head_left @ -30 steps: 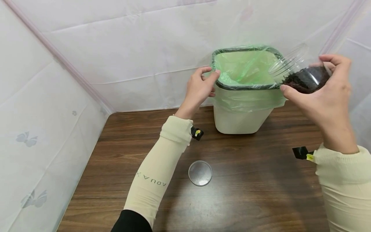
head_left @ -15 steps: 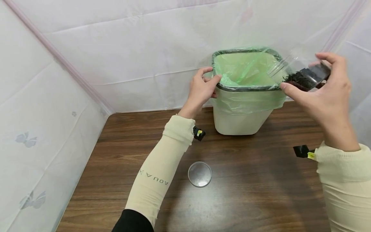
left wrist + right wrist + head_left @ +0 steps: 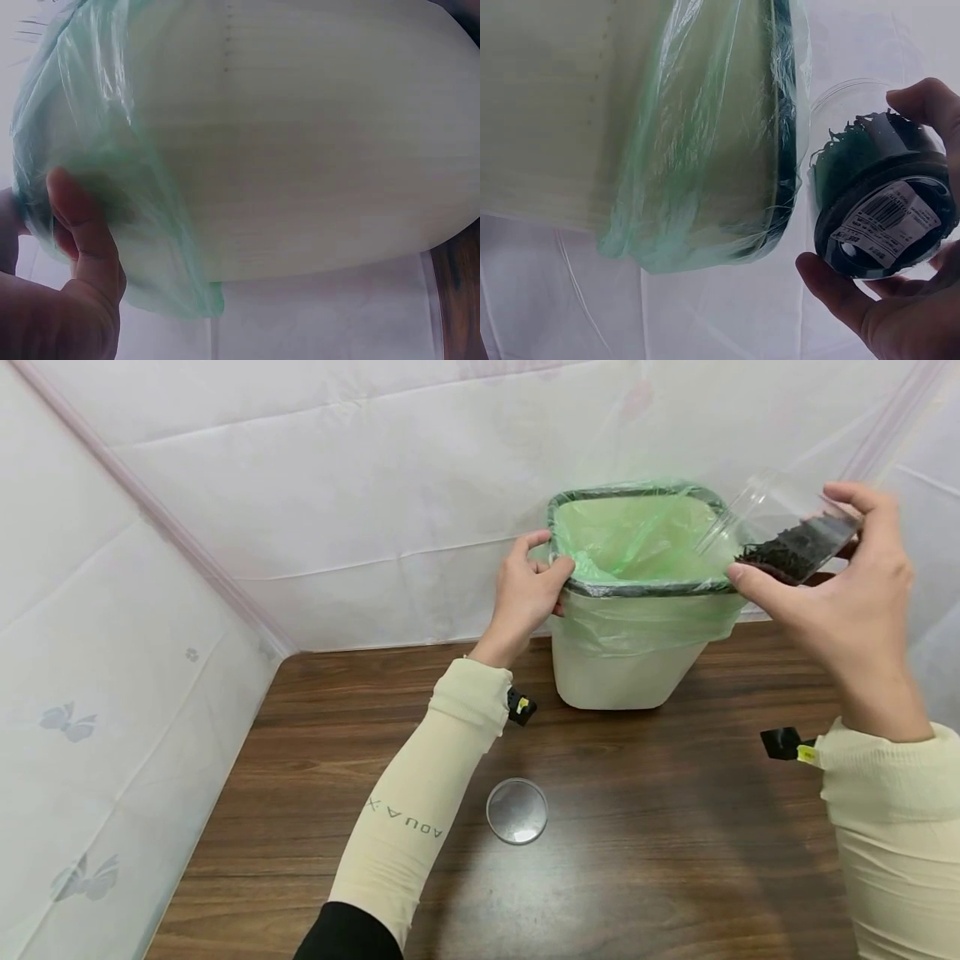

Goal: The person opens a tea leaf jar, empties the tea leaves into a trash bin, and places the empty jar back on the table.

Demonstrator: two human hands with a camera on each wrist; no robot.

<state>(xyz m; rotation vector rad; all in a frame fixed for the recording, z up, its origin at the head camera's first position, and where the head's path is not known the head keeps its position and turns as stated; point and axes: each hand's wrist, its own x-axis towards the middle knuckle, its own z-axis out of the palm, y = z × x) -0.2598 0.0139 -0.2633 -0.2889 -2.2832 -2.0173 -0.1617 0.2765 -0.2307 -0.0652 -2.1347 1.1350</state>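
A cream trash can [image 3: 615, 681] stands on the table, lined with a green plastic bag [image 3: 637, 631] folded over its dark rim. My left hand [image 3: 527, 593] grips the rim at the left corner, thumb on the near side. At the right corner, my right hand [image 3: 862, 597] holds a clear jar [image 3: 791, 510] from its base end. The jar lies tilted, its uncovered mouth pointing left over the rim. Dark dried shreds [image 3: 787, 550] rest along its lower side. In the right wrist view, a barcode label [image 3: 889, 223] shows on the jar's base.
A round clear lid [image 3: 517, 812] lies on the brown wood-grain table [image 3: 637, 877] in front of the can. White patterned sheeting [image 3: 337, 502] hangs behind the table and along both sides, close behind the can.
My right hand has risen slightly, and the jar's base end has lifted with it. The left hand has slid a little to the right at the can's corner.
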